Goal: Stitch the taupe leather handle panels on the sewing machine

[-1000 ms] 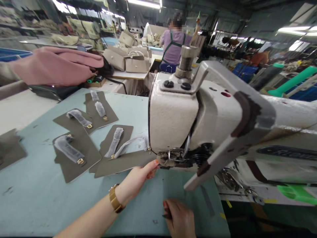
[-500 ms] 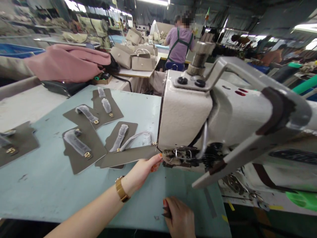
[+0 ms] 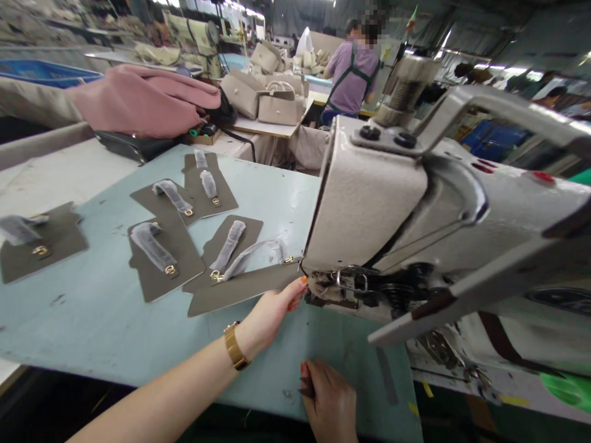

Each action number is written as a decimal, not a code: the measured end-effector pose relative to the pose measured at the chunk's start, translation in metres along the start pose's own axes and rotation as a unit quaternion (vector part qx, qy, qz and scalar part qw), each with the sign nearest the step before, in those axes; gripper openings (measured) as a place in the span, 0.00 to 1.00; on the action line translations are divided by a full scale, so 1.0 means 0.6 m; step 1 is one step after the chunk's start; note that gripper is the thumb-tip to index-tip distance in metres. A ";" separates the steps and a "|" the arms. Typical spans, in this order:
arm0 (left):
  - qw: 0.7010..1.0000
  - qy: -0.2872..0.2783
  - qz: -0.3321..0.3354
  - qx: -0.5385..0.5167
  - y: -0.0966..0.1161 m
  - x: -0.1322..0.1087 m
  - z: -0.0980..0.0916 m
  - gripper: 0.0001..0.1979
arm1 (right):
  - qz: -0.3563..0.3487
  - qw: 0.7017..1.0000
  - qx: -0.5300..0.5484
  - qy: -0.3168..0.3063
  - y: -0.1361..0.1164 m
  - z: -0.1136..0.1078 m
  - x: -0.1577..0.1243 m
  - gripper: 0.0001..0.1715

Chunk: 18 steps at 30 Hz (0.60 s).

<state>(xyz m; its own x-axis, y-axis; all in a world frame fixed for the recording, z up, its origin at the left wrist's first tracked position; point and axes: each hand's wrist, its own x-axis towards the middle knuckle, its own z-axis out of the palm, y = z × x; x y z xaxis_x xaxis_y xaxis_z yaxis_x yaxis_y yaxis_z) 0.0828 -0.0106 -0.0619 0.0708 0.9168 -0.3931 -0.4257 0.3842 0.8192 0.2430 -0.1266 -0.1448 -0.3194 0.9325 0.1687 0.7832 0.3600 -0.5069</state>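
My left hand [image 3: 272, 314], with a gold watch [image 3: 236, 346] on its wrist, is closed, thumb on top, at the edge of a grey-brown bag panel [image 3: 244, 290]. That panel's right end is at the head of a sewing machine [image 3: 369, 197], where the machine hides part of it. A strap in clear wrap [image 3: 252, 255] with gold buckles lies along the panel. Lower on the table, my right hand [image 3: 330, 397] is curled round a small dark pointed piece [image 3: 305, 389], mostly hidden by the fingers.
Several similar panels with wrapped straps, such as one panel [image 3: 154, 286], lie on the blue-green table [image 3: 111, 332]. Pink material [image 3: 148, 101] is heaped at back left. Beige bags [image 3: 277, 109] stand behind, near a person in purple [image 3: 348, 77]. A grey metal lever [image 3: 438, 307] slants across the machine.
The view has shifted, so the machine appears farther right and the panels slightly higher. Both hands keep nearly the same grip and place.
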 end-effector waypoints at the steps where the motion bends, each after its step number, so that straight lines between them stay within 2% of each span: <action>1: 1.000 0.008 0.005 -0.004 0.000 -0.005 0.006 0.15 | -0.005 1.000 -0.004 0.001 0.000 -0.001 0.000 0.09; 4: 0.999 0.029 0.017 -0.007 -0.004 -0.020 0.024 0.14 | -0.011 1.000 -0.003 0.024 -0.001 -0.003 0.000 0.10; 11: 0.989 0.134 0.006 0.061 -0.020 -0.037 0.056 0.13 | -0.021 0.999 0.026 0.043 -0.002 -0.012 0.003 0.12; 15: 0.983 0.144 0.023 0.109 -0.020 -0.045 0.069 0.11 | -0.018 0.996 0.063 0.054 0.003 -0.014 -0.002 0.13; 18: 0.985 0.127 0.059 0.100 -0.020 -0.079 0.069 0.14 | 0.023 0.990 0.121 0.073 0.004 -0.021 -0.001 0.14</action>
<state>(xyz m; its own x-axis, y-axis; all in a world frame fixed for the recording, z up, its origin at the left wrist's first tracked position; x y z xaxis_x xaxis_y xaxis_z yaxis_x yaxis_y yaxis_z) 0.1216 -0.0542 -0.0357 -0.2085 0.9091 -0.3608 -0.2294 0.3131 0.9216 0.2519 -0.1260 -0.1355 -0.1921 0.9486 0.2516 0.6396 0.3155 -0.7010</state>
